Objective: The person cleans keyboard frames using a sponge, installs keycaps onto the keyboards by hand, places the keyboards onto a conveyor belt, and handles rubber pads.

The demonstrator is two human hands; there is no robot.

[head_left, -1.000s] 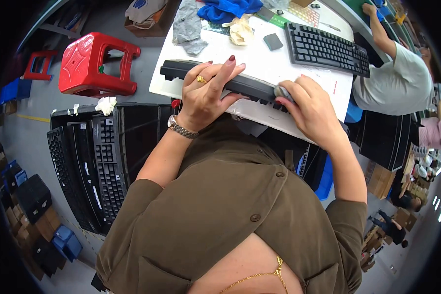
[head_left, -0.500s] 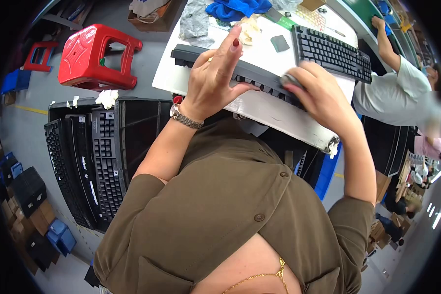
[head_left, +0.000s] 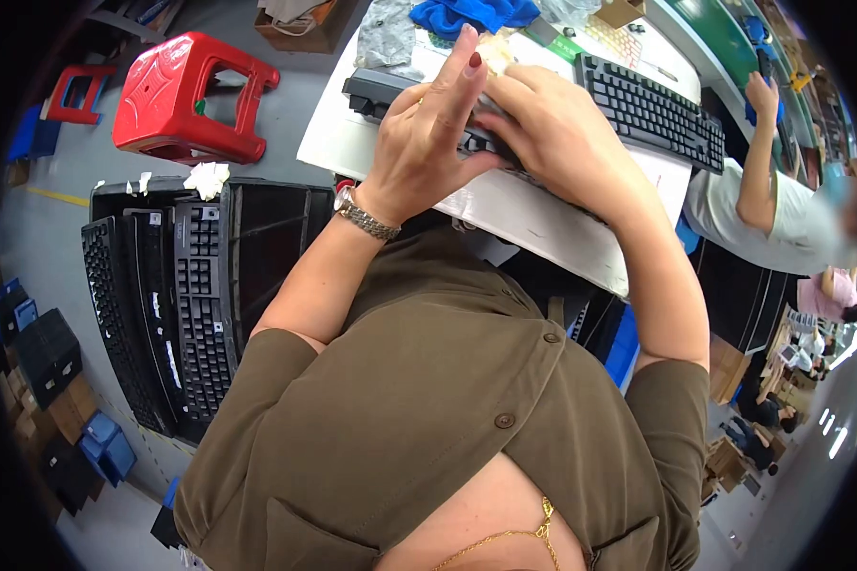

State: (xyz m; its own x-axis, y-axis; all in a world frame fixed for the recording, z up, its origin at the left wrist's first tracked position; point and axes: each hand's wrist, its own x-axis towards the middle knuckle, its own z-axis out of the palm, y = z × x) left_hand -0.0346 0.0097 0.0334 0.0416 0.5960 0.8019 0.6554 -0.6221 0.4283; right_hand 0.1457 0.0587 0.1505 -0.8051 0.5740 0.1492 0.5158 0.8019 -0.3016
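Note:
A dark keyboard is propped on edge at the front of the white table, its keys facing me. My left hand grips it near the middle, thumb on the near side and index finger pointing up. My right hand is curled against the keyboard just right of the left hand. The small grey pad held in it a moment ago is now hidden under the fingers. Behind my right hand, another black keyboard lies on the table with its keys up.
A blue cloth and a crumpled grey bag lie at the table's back. On my left, a black crate holds several upright keyboards. A red stool stands beyond. A co-worker sits at the right.
My right hand has slid leftward along the keyboard, from its right part to beside my left hand. My left hand keeps its hold. The co-worker's arm has shifted.

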